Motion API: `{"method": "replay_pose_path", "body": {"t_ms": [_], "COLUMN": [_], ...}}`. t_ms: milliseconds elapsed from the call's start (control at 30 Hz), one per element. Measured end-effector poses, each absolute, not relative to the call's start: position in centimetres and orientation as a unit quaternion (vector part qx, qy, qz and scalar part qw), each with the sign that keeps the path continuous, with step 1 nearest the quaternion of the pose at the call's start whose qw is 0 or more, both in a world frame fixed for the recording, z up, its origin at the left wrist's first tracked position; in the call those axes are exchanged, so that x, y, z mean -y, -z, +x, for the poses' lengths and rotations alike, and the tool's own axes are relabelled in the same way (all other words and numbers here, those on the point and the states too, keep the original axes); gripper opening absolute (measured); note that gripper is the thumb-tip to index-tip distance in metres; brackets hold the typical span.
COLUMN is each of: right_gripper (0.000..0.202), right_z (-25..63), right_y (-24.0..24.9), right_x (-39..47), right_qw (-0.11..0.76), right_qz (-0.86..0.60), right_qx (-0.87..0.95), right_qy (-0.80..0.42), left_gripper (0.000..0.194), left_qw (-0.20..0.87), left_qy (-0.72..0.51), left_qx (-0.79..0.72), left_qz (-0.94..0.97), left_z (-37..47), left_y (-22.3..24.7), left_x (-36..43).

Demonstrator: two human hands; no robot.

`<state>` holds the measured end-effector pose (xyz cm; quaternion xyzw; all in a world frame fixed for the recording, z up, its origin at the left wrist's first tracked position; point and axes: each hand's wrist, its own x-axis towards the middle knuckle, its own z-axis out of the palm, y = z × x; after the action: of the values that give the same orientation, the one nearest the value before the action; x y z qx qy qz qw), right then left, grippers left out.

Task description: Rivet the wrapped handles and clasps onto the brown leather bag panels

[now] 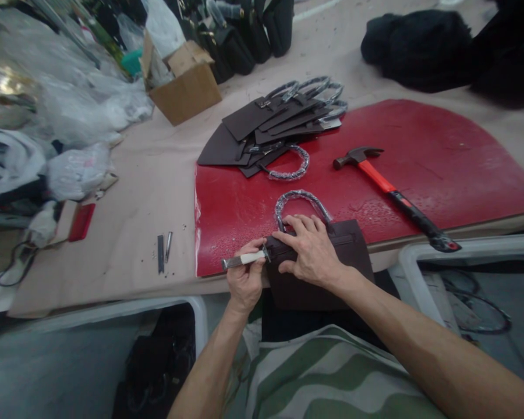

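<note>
A dark brown leather panel (353, 250) with a plastic-wrapped loop handle (303, 195) lies over the front edge of the red board (244, 203). My left hand (247, 282) pinches a flat strip (244, 259), part metallic and part white, whose inner end meets the panel's left edge at a small metal piece. My right hand (310, 250) rests on the panel's upper part with its fingers spread, below the handle. Behind them is a pile of similar dark panels (240, 125) with wrapped handles. A claw hammer (390, 192) with an orange and black handle lies on the board, right of the panel.
Two small tools (160, 254) lie left of the board among tiny bits. A cardboard box (186, 93) and plastic bags (78, 169) stand at the back left. Black cloth (419, 49) lies at the back right. White-rimmed bins (201, 326) flank my lap.
</note>
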<state>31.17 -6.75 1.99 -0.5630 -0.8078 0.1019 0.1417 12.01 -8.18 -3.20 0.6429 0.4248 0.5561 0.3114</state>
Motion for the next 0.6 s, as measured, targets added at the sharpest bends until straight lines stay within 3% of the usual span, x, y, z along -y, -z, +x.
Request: {"method": "replay_pose_path", "body": {"t_ms": [600], "right_gripper": [0.072], "right_z": [31.25], "right_y": [-1.91], "right_x": [6.84], "right_qw": [0.15], "right_qz": [-0.562], "right_qx": [0.807], "right_qy": [-0.1], "left_gripper": [0.011], "left_qw": [0.214], "left_qy": [-0.533], "left_qx": [-0.404], "left_qz": [0.712], "left_z": [12.3], "left_y": [3.07], "left_x": [8.02]}}
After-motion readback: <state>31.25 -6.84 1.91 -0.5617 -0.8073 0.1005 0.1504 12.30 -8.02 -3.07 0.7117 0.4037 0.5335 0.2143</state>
